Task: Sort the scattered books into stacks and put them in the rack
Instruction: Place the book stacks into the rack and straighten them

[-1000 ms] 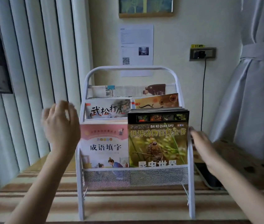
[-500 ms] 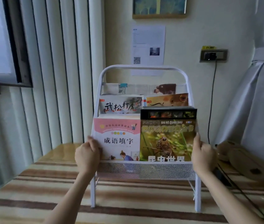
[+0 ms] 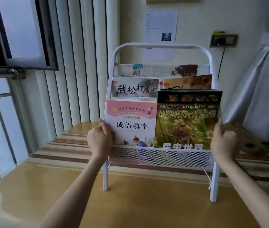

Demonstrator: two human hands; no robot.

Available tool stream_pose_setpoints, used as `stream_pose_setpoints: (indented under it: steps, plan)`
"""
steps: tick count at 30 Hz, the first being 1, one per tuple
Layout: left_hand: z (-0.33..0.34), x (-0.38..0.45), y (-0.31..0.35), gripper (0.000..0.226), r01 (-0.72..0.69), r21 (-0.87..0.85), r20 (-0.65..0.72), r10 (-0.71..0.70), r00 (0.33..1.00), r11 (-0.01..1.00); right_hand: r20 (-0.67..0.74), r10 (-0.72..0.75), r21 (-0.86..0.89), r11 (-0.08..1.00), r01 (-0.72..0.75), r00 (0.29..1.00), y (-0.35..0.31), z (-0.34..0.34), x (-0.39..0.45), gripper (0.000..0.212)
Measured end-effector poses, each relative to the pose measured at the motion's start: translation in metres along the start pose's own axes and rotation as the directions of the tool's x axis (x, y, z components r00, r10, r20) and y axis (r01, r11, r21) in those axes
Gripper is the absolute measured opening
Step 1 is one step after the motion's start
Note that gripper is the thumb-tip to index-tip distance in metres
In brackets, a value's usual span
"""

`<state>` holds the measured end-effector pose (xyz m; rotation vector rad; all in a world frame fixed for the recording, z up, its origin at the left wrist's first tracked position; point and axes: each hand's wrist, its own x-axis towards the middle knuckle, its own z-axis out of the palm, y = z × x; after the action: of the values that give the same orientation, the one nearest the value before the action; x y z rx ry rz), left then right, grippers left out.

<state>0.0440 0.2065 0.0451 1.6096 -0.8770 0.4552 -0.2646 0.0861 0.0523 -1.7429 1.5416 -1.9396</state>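
Note:
A white metal rack [image 3: 161, 46] stands on the table in front of me, with books in three tiers. The front tier holds a pink-and-white book [image 3: 133, 122] on the left and a green insect book [image 3: 186, 122] on the right. Behind them sit a white book with red and black brush lettering [image 3: 135, 88] and an orange book [image 3: 188, 82]. A clipped paper bundle [image 3: 155, 70] fills the back tier. My left hand [image 3: 99, 141] grips the rack's left side post. My right hand [image 3: 225, 142] grips the right side post.
The wooden table [image 3: 130, 203] carries a striped cloth [image 3: 61, 150] under the rack. A window with railing and vertical blinds [image 3: 74, 63] are on the left. A wall socket [image 3: 223, 40] with a cable and a tied curtain [image 3: 262, 79] are on the right.
Both hands were open in the air beside the rack a second ago; they have closed on its two side posts. The view has shifted right and down since.

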Motion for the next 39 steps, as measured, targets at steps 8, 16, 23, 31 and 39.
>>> stream_pose_setpoints:
  steps: [8,16,23,31,39]
  plan:
    - [-0.011,-0.010,0.006,0.036,0.022,0.133,-0.055,-0.015,0.998,0.991,-0.236,-0.149,-0.011,0.988,0.151,0.960,-0.036,-0.016,-0.002,0.023]
    - [0.008,0.002,0.107,0.036,-0.565,0.088,-0.136,0.572,0.809,0.820,0.231,-0.695,-0.363,0.587,0.723,0.681,-0.152,0.019,0.052,0.057]
    - [0.051,0.016,0.123,0.038,-0.622,0.304,-0.031,0.660,0.751,0.722,0.195,-0.761,-0.370,0.528,0.765,0.619,-0.138,0.037,0.062,0.067]
    - [0.057,0.017,0.117,0.040,-0.646,0.332,-0.111,0.708,0.697,0.688,0.206,-0.719,-0.226,0.625,0.747,0.664,-0.129,0.046,0.058,0.054]
    - [0.059,0.017,0.117,0.042,-0.636,0.339,-0.143,0.706,0.693,0.693,0.315,-0.650,-0.359,0.593,0.721,0.691,-0.132,0.040,0.066,0.066]
